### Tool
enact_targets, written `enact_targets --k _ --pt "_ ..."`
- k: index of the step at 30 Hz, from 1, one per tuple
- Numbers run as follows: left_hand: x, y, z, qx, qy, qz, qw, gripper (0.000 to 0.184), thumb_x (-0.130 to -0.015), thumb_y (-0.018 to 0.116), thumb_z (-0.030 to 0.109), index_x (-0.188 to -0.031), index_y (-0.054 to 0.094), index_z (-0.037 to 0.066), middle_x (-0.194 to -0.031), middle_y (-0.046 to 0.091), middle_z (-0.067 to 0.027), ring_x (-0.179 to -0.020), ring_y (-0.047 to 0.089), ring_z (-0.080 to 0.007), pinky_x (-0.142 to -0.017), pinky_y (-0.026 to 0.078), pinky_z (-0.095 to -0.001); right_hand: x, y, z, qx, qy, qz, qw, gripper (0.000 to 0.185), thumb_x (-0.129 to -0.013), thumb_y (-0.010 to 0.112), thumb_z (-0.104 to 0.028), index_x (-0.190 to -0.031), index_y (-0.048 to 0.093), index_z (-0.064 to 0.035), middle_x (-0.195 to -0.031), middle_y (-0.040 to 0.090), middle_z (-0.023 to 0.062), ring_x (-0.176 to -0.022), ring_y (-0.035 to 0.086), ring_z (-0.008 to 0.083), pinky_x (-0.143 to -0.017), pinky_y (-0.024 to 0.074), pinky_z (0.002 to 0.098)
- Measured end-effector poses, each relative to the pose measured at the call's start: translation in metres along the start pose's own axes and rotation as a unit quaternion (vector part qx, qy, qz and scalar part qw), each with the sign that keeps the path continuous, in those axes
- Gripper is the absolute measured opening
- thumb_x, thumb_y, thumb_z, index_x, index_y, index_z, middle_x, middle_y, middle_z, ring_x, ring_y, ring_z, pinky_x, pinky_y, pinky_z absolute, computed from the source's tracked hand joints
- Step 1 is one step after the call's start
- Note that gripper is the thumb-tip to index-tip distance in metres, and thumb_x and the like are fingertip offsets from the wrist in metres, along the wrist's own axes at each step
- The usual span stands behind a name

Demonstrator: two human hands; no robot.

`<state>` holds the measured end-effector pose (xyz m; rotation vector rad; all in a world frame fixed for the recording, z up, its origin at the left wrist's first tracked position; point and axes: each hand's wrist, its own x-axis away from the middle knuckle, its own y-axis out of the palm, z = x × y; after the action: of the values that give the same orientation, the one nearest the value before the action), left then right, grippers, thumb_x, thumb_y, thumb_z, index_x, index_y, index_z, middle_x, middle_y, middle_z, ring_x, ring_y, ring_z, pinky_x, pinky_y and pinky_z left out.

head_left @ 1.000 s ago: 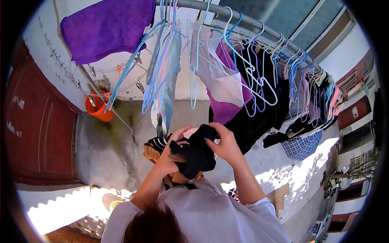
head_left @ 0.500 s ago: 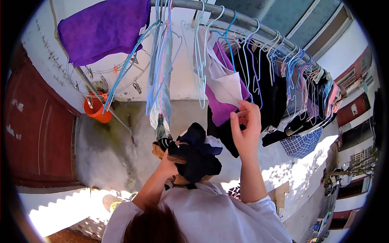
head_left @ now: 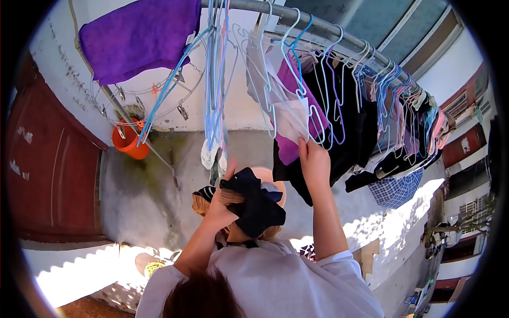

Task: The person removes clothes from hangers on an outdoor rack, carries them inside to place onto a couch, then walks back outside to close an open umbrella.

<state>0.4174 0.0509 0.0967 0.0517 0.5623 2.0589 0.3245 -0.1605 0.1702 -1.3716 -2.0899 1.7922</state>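
Dark cloth (head_left: pixel 254 204) is bunched against my left hand (head_left: pixel 220 204), whose fingers are partly covered by it and by a brown-tipped piece. My right hand (head_left: pixel 314 156) is raised and pinches the lower edge of a pale grey-white cloth (head_left: pixel 289 114) that hangs from the rail. A purple-pink cloth (head_left: pixel 288 151) hangs right behind it, and light blue and white hangers (head_left: pixel 270 100) dangle in front. Below the dark cloth, a pink basin (head_left: pixel 280 188) shows in part. Striped and brown cloth (head_left: pixel 201 201) lies left of my left hand.
A metal rail (head_left: pixel 323 26) crosses the top, with many garments and hangers at the right. A purple towel (head_left: pixel 140 40) hangs at upper left, above an orange bucket (head_left: pixel 132 142). A checked umbrella (head_left: pixel 395 188) rests on the ground at right.
My right hand has left the dark cloth and gone up and right to the hanging pale cloth, closing on its edge. My left hand keeps the dark cloth. The nearby hangers have swung.
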Motion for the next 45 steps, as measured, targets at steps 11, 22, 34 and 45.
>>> enact_targets --k 11,22,34,45 --pt "0.009 -0.010 -0.009 -0.163 -0.063 -0.020 0.984 0.052 -0.070 0.073 0.000 -0.117 0.052 0.003 -0.111 0.060 -0.0056 -0.101 0.058 -0.0135 -0.090 0.045 -0.0283 0.047 0.027 0.020 -0.107 -0.023 -0.021 0.994 0.022 -0.086 0.057 -0.015 -0.071 0.055 0.0004 -0.064 0.055 0.0182 -0.058 0.056 0.0371 -0.051 0.0432 0.0430" --pt "-0.003 -0.005 -0.012 -0.107 -0.026 -0.078 0.991 0.050 -0.070 0.072 -0.001 -0.115 0.051 0.003 -0.111 0.058 -0.0043 -0.102 0.056 -0.0135 -0.090 0.042 -0.0272 0.087 0.053 0.034 -0.089 -0.001 -0.123 0.989 0.021 -0.084 0.058 -0.016 -0.071 0.056 -0.0005 -0.068 0.057 0.0179 -0.063 0.057 0.0368 -0.056 0.0451 0.0440" --pt "-0.015 0.003 -0.026 -0.052 0.021 -0.085 0.995 0.054 -0.071 0.071 0.008 -0.121 0.052 0.001 -0.136 0.040 -0.0108 -0.120 0.045 -0.0215 -0.099 0.036 -0.0314 0.082 -0.007 0.016 -0.391 0.098 -0.063 0.913 0.017 -0.086 0.057 -0.005 -0.072 0.059 0.0044 -0.077 0.063 0.0149 -0.078 0.062 0.0262 -0.069 0.0470 0.0307" --pt "-0.007 0.021 -0.065 -0.171 -0.051 -0.213 0.961 0.045 -0.075 0.070 0.015 -0.115 0.055 0.004 -0.124 0.048 -0.0118 -0.114 0.049 -0.0259 -0.096 0.040 -0.0343 0.065 -0.068 -0.016 -0.335 -0.196 -0.037 0.921 0.005 -0.079 0.061 -0.003 -0.076 0.058 -0.0003 -0.076 0.058 0.0111 -0.074 0.059 0.0268 -0.066 0.0468 0.0338"
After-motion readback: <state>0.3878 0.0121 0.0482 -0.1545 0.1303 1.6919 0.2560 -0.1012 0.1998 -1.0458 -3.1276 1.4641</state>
